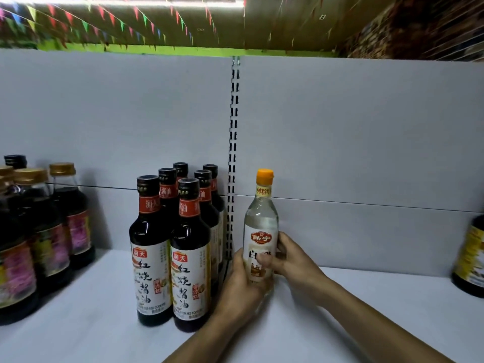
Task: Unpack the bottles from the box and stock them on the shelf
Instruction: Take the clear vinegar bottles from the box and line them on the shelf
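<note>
Gripping observed on both sides. The left hand [241, 281] is curled round the lower body of the white vinegar bottle [262, 221] from its left. The right hand [290, 260] holds the label zone from the right, thumb laid across the front. The bottle is upright with its orange cap on, at the near part of the white shelf [406, 292]. Its base is hidden behind the left hand, so I cannot tell whether it stands on the board or hangs just above it.

Just beside it, to the left, is a block of dark soy sauce bottles [167, 247], six caps counted, in two close rows running back to the panel. The vinegar bottle is near the front pair but not touching it. Further left stand gold-capped dark bottles [39, 231] with pink labels. At the far right edge, well apart, is one dark bottle with a yellow label [471, 255].

Behind these are the slotted upright [234, 127] and the grey back panel [366, 127]. Coloured bunting [104, 19] hangs under the ceiling beyond.

Progress, as a judgement: early for this product. This is the only vinegar bottle in the bay, and open board runs from it to the right-hand bottle. The box is not in view, so the remaining count is unknown. Left to do: let go of this one, then fetch the rest.
</note>
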`<state>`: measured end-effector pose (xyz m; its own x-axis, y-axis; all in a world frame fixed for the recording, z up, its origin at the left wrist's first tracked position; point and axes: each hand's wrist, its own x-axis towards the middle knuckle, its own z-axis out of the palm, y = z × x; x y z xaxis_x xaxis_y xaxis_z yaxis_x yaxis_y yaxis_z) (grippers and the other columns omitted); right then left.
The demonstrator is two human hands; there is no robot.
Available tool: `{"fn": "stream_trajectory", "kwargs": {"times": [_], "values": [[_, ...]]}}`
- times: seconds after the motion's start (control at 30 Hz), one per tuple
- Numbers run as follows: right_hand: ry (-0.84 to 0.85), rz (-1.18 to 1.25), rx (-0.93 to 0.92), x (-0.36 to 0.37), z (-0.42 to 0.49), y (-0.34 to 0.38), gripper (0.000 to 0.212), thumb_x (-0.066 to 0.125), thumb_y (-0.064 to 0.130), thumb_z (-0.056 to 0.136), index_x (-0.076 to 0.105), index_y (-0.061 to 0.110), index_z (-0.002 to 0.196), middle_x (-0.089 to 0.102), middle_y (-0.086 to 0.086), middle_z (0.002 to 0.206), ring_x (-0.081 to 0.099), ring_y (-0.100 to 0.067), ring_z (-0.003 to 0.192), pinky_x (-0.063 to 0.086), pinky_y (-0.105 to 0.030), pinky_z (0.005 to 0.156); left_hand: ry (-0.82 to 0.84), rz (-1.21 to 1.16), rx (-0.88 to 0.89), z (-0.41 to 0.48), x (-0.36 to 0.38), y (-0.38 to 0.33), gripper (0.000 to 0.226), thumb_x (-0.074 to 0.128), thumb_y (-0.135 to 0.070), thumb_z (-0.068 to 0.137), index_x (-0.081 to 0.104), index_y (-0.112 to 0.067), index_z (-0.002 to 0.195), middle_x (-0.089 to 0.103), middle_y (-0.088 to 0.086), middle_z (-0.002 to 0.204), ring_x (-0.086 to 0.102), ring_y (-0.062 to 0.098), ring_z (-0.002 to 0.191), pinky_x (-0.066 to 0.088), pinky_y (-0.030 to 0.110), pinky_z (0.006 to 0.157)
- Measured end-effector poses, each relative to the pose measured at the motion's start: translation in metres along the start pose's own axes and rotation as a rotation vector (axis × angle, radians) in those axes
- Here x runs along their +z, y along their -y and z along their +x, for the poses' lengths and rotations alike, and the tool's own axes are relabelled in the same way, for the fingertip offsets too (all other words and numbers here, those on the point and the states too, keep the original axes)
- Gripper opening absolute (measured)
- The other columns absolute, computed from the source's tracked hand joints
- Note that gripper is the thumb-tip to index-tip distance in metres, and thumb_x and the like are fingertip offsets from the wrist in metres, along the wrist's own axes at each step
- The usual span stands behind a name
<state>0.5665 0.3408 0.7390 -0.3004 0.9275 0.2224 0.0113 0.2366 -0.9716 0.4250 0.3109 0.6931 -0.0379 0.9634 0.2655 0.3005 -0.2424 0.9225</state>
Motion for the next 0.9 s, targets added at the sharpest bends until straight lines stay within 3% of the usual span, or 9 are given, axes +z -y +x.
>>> {"fn": "stream_trajectory", "kwargs": {"times": [0.13,0.27,0.37,0.47,0.53,0.63,0.77,0.9], "values": [[-0.002,-0.025,0.011,0.001,0.011,-0.004,0.052,0.078,0.011,0.086,0.055,0.017,0.132,0.072,-0.005,0.125,0.069,-0.021,0.117,0.060,-0.035,0.093,-0.062,0.105,0.064,-0.001,0.000,-0.001,0.079,0.067,-0.046,0.088,0.021,-0.041,0.153,0.050,-0.011,0.142,0.055,0.008,0.126,0.050,0.037,0.108],[0.002,-0.002,0.018,0.002,0.018,-0.010,0.060,0.081,0.023,0.078,0.056,0.017,0.133,0.073,-0.004,0.124,0.070,-0.021,0.117,0.060,-0.036,0.094,-0.059,0.122,0.062,-0.002,-0.001,-0.002,0.090,0.065,-0.039,0.088,0.007,-0.040,0.158,0.041,-0.007,0.155,0.048,0.011,0.137,0.045,0.039,0.114],[-0.020,-0.001,0.008,0.004,0.023,-0.015,0.050,0.076,0.012,0.087,0.057,0.017,0.132,0.074,-0.005,0.122,0.070,-0.022,0.116,0.059,-0.039,0.096,-0.029,0.104,0.039,0.000,-0.003,-0.002,0.097,0.064,-0.037,0.088,-0.002,-0.038,0.159,0.040,-0.009,0.157,0.047,0.010,0.139,0.043,0.038,0.115],[-0.049,-0.025,0.004,0.003,0.026,-0.021,0.050,0.075,0.004,0.088,0.056,0.017,0.132,0.074,-0.003,0.121,0.070,-0.021,0.115,0.059,-0.039,0.097,0.004,0.067,0.013,0.000,-0.005,-0.003,0.095,0.065,-0.032,0.092,-0.001,-0.032,0.159,0.045,-0.012,0.152,0.049,0.007,0.135,0.044,0.033,0.113],[-0.021,-0.126,-0.008,0.000,0.025,-0.030,0.060,0.079,0.003,0.084,0.053,0.025,0.133,0.075,0.006,0.119,0.070,-0.014,0.115,0.059,-0.034,0.096,0.034,0.058,-0.014,-0.001,-0.007,-0.004,0.083,0.063,-0.021,0.095,0.005,-0.031,0.155,0.049,-0.013,0.140,0.052,0.007,0.126,0.044,0.024,0.104],[0.014,-0.319,-0.006,-0.001,0.017,-0.044,0.071,0.084,0.018,0.082,0.046,0.031,0.140,0.070,0.016,0.126,0.066,-0.002,0.117,0.054,-0.029,0.101,0.065,0.104,-0.037,0.000,-0.008,-0.002,0.084,0.058,-0.007,0.091,0.006,-0.032,0.152,0.048,-0.012,0.137,0.053,0.006,0.124,0.044,0.016,0.101],[-0.056,-0.368,-0.022,0.001,0.015,-0.052,0.055,0.082,0.020,0.085,0.050,0.034,0.128,0.070,0.019,0.121,0.066,0.006,0.111,0.054,-0.030,0.102,0.025,0.140,-0.028,0.004,-0.008,0.004,0.099,0.059,-0.023,0.077,0.007,-0.025,0.161,0.029,0.001,0.160,0.037,0.016,0.145,0.036,0.038,0.121],[-0.082,-0.375,-0.031,0.003,0.017,-0.055,0.051,0.080,0.020,0.087,0.050,0.039,0.124,0.071,0.021,0.120,0.067,0.004,0.111,0.054,-0.031,0.101,0.023,0.124,-0.016,0.006,-0.007,0.005,0.100,0.062,-0.024,0.082,0.002,-0.027,0.162,0.028,-0.004,0.164,0.031,0.012,0.150,0.031,0.037,0.124]]}}
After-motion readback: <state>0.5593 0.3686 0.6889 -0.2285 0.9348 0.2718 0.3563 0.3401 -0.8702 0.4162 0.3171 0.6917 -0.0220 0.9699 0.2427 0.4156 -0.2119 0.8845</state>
